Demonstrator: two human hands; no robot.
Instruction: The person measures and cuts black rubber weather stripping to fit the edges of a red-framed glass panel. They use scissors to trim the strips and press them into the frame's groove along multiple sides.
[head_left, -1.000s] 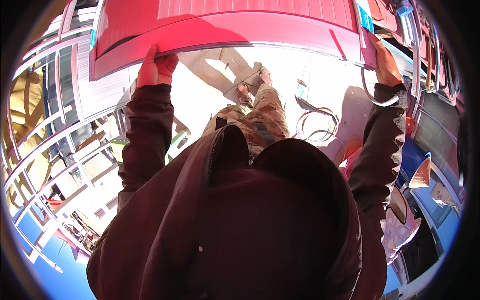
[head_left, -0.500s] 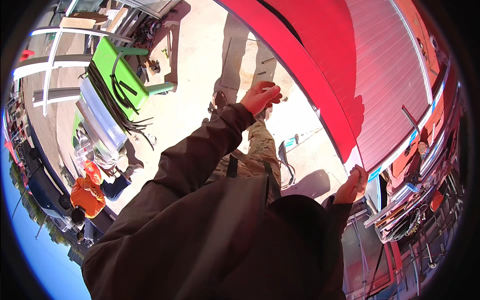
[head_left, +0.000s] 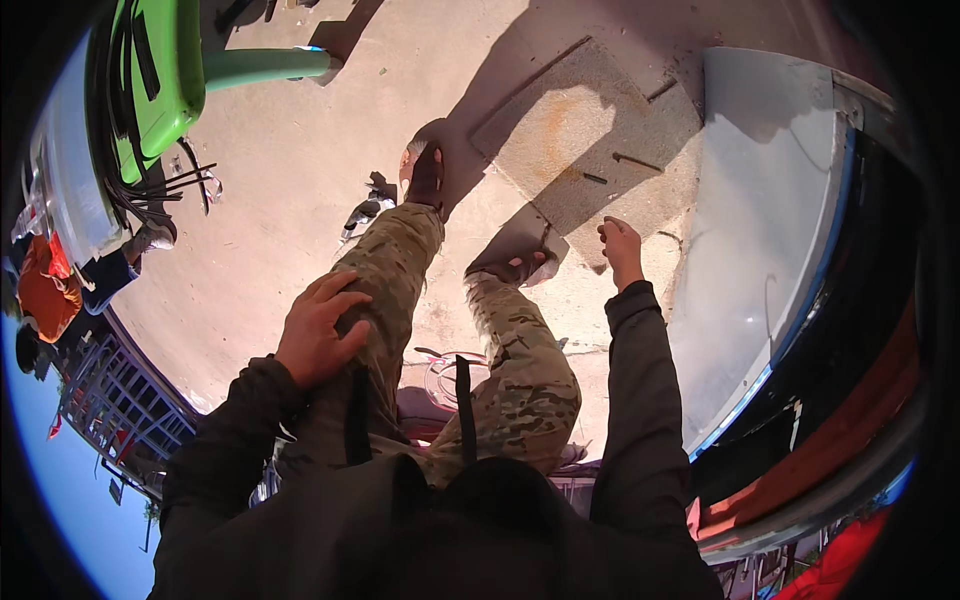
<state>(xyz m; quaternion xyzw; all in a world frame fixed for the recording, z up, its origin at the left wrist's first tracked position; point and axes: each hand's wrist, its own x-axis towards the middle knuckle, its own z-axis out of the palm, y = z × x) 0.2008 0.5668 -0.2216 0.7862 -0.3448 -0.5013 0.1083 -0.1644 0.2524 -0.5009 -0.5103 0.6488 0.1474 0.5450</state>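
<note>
My left hand [head_left: 322, 328] rests on my left thigh, on the camouflage trousers [head_left: 388, 262], with its fingers spread and nothing in them. My right hand [head_left: 622, 250] hangs in the air over the ground, to the right of my right shoe [head_left: 515, 264]. Its fingers are curled in, and no object shows in them. Nearest to it on the right stands a pale grey panel [head_left: 745, 225] with a blue edge, a gap apart from the hand. Below the hand lies a rough square concrete patch [head_left: 590, 120] with a few short dark rods on it.
A green table [head_left: 172, 85] with black strips [head_left: 122, 165] hanging off it stands at the upper left. Beyond its near end a person in orange [head_left: 50, 290] is bent low. A metal rack [head_left: 128, 400] is at the left, and cables [head_left: 450, 380] lie behind my feet.
My right hand has come off the sheet's corner and moved forward. The left hand has dropped onto my thigh. The view has swung, and the red panel has left its former place.
</note>
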